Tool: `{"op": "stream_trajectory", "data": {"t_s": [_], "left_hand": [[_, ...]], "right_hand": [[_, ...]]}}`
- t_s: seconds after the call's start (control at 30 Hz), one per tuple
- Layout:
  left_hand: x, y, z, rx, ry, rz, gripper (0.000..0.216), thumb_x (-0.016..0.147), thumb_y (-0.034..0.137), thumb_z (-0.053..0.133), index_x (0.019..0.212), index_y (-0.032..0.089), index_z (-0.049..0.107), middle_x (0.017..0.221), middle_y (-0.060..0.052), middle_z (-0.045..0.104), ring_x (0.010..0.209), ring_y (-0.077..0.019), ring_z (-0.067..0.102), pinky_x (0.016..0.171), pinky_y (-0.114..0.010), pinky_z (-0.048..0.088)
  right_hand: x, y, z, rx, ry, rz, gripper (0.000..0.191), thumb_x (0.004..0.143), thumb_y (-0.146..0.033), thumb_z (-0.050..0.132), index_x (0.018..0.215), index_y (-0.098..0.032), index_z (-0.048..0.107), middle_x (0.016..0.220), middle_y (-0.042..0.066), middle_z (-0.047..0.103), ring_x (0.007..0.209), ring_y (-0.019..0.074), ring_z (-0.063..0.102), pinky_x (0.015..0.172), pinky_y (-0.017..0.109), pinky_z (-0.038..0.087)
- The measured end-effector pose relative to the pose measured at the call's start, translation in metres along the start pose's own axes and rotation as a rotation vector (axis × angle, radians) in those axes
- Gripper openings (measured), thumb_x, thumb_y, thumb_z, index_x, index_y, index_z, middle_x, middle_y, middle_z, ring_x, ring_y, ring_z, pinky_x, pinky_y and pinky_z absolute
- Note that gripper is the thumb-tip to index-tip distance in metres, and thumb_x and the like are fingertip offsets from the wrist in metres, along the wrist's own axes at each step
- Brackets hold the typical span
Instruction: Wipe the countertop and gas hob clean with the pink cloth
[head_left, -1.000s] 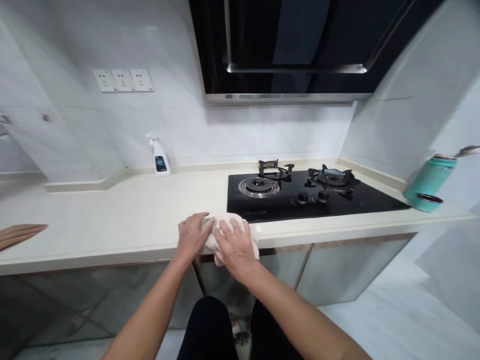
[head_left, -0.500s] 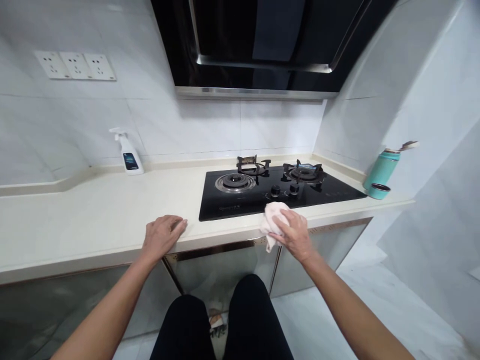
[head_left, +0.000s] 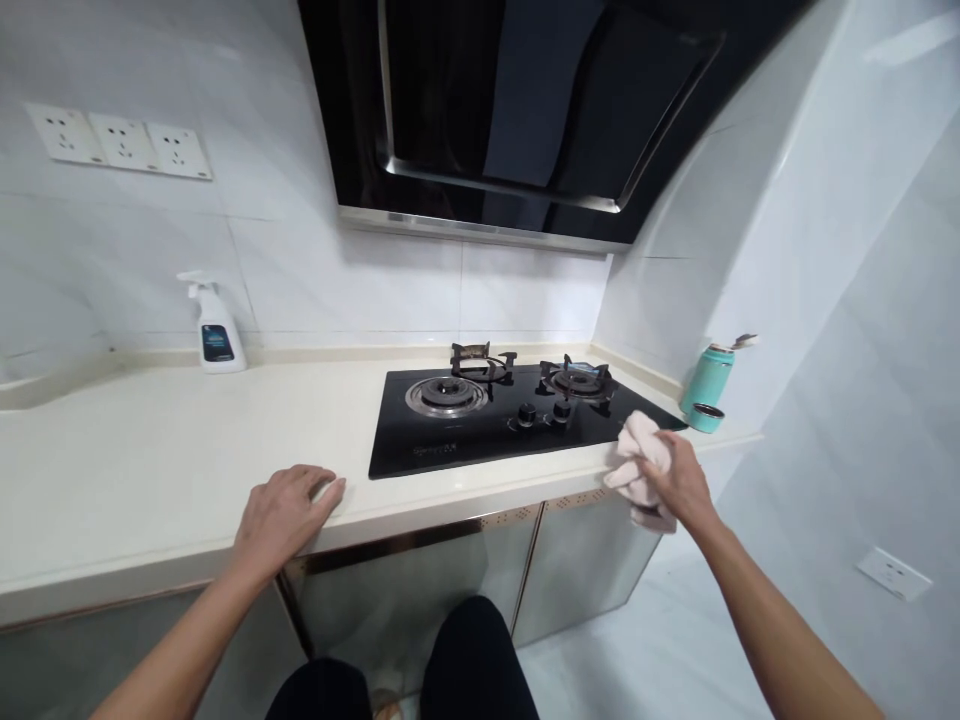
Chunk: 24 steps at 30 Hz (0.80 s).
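Matt cloth rag [head_left: 637, 462]; glossy glass-look cooktop [head_left: 480, 438] (shiny metal burner ring [head_left: 447, 411]); smooth, satiny countertop [head_left: 135, 450]; plastic spray bottle [head_left: 219, 340].

A white spray bottle [head_left: 221, 343] stands near the tiled wall [head_left: 397, 285] below a row of white sockets [head_left: 122, 142], a black range hood [head_left: 450, 110] hangs farther right, and a small teal cup [head_left: 703, 420] sits just beside a teal canister [head_left: 707, 380].
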<state>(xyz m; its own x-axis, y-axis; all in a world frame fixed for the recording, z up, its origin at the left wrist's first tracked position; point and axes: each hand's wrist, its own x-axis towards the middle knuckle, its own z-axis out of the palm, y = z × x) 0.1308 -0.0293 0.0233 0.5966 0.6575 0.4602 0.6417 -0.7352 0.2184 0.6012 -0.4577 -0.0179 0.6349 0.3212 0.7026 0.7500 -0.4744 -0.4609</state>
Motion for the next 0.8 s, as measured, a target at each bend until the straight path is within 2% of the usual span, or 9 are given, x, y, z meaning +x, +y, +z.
{"op": "stream_trajectory", "data": {"t_s": [0.07, 0.17, 0.23, 0.33, 0.43, 0.53, 0.7, 0.8], "left_hand": [[-0.001, 0.001, 0.000, 0.005, 0.003, -0.010, 0.051, 0.090, 0.058, 0.042, 0.099, 0.025, 0.080, 0.120, -0.009, 0.079, 0.118, -0.0369, 0.068, 0.098, -0.047, 0.050], [-0.002, 0.004, -0.002, -0.001, -0.008, -0.013, 0.051, 0.089, 0.058, 0.042, 0.100, 0.025, 0.080, 0.119, -0.009, 0.079, 0.119, -0.0365, 0.067, 0.098, -0.046, 0.050], [-0.002, 0.006, -0.004, 0.005, -0.029, -0.011, 0.052, 0.090, 0.058, 0.041, 0.101, 0.025, 0.080, 0.120, -0.009, 0.078, 0.120, -0.0369, 0.067, 0.098, -0.046, 0.050], [-0.002, 0.009, -0.005, 0.042, -0.056, -0.016, 0.055, 0.093, 0.058, 0.040, 0.106, 0.024, 0.080, 0.122, -0.010, 0.077, 0.119, -0.0377, 0.066, 0.098, -0.048, 0.049], [-0.001, 0.011, -0.004, 0.074, -0.062, -0.022, 0.057, 0.093, 0.059, 0.039, 0.110, 0.023, 0.080, 0.124, -0.011, 0.076, 0.120, -0.0382, 0.064, 0.100, -0.049, 0.047], [-0.001, 0.012, -0.003, 0.080, -0.063, -0.020, 0.057, 0.093, 0.058, 0.039, 0.111, 0.023, 0.080, 0.125, -0.011, 0.075, 0.122, -0.0382, 0.063, 0.101, -0.050, 0.046], [-0.002, 0.012, -0.003, 0.067, -0.051, -0.015, 0.054, 0.092, 0.057, 0.041, 0.109, 0.024, 0.081, 0.123, -0.011, 0.076, 0.120, -0.0373, 0.064, 0.100, -0.048, 0.047], [-0.002, 0.010, -0.004, 0.056, -0.049, -0.010, 0.052, 0.092, 0.057, 0.043, 0.108, 0.025, 0.081, 0.122, -0.011, 0.076, 0.120, -0.0370, 0.064, 0.098, -0.047, 0.048]], "right_hand": [[0.025, -0.004, -0.006, -0.042, 0.013, 0.133, 0.080, 0.084, -0.066, 0.060, 0.146, -0.016, 0.050, 0.144, 0.023, 0.054, 0.135, 0.0377, 0.052, 0.112, 0.054, 0.046], [0.059, -0.007, -0.003, -0.172, -0.066, 0.302, 0.071, 0.084, -0.065, 0.065, 0.137, -0.017, 0.064, 0.156, 0.027, 0.042, 0.145, 0.0471, 0.041, 0.113, 0.063, 0.040], [0.067, -0.009, 0.005, -0.249, -0.145, 0.422, 0.060, 0.087, -0.059, 0.066, 0.130, -0.018, 0.071, 0.151, 0.029, 0.047, 0.138, 0.0518, 0.047, 0.106, 0.069, 0.043], [0.058, -0.025, 0.021, -0.311, -0.238, 0.465, 0.052, 0.094, -0.048, 0.061, 0.133, -0.016, 0.072, 0.137, 0.028, 0.059, 0.125, 0.0473, 0.059, 0.102, 0.065, 0.047], [0.033, -0.064, 0.038, -0.330, -0.297, 0.347, 0.050, 0.099, -0.044, 0.057, 0.139, -0.016, 0.069, 0.138, 0.025, 0.060, 0.124, 0.0401, 0.060, 0.107, 0.054, 0.045], [0.004, -0.124, 0.057, -0.300, -0.344, 0.168, 0.054, 0.100, -0.049, 0.060, 0.140, -0.015, 0.068, 0.139, 0.024, 0.059, 0.125, 0.0354, 0.058, 0.108, 0.047, 0.041], [-0.042, -0.240, 0.097, -0.176, -0.384, -0.119, 0.048, 0.097, -0.054, 0.064, 0.132, -0.023, 0.073, 0.135, 0.015, 0.062, 0.122, 0.0304, 0.053, 0.110, 0.043, 0.039], [-0.067, -0.288, 0.123, -0.078, -0.333, -0.235, 0.038, 0.095, -0.051, 0.067, 0.123, -0.027, 0.076, 0.132, 0.012, 0.063, 0.121, 0.0300, 0.052, 0.107, 0.043, 0.042]]}}
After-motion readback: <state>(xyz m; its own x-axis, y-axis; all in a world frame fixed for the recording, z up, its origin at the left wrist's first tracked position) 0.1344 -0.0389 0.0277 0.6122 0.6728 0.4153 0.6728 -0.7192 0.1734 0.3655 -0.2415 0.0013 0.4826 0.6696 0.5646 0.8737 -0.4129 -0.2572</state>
